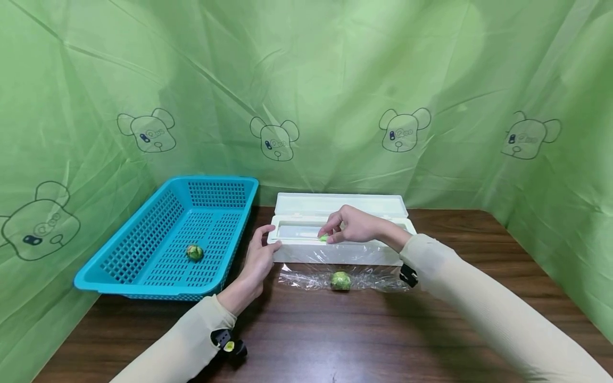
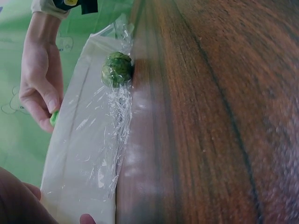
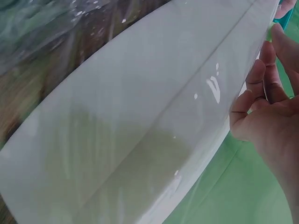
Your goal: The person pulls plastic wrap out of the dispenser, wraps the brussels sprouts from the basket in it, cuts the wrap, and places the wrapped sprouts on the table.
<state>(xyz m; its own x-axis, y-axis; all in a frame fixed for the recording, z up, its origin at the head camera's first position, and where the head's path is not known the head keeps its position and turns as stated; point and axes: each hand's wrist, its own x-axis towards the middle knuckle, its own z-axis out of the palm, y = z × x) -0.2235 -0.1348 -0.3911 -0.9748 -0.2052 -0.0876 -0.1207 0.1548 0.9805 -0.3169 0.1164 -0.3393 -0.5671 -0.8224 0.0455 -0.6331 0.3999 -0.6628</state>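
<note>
A white cling film dispenser [image 1: 294,254] stands on the table with its lid [image 1: 340,203] raised at the back. My left hand [image 1: 257,260] grips its left end, thumb at the front corner. With thumb and fingertips my right hand [image 1: 356,223] pinches a small green slide cutter [image 1: 323,238] on the dispenser's front top edge, left of its middle. Clear cling film [image 1: 301,276] drapes over the front wall onto the table. A Brussels sprout [image 1: 340,281] lies at the film, in front of the dispenser; the left wrist view shows this sprout [image 2: 117,70] beside crumpled film.
To the left is a blue plastic basket [image 1: 230,213] with slotted sides, holding one more Brussels sprout [image 1: 195,252]. Dark wooden table [image 1: 335,340] extends in front and to the right. A green curtain [image 1: 325,80] hangs close behind and at both sides.
</note>
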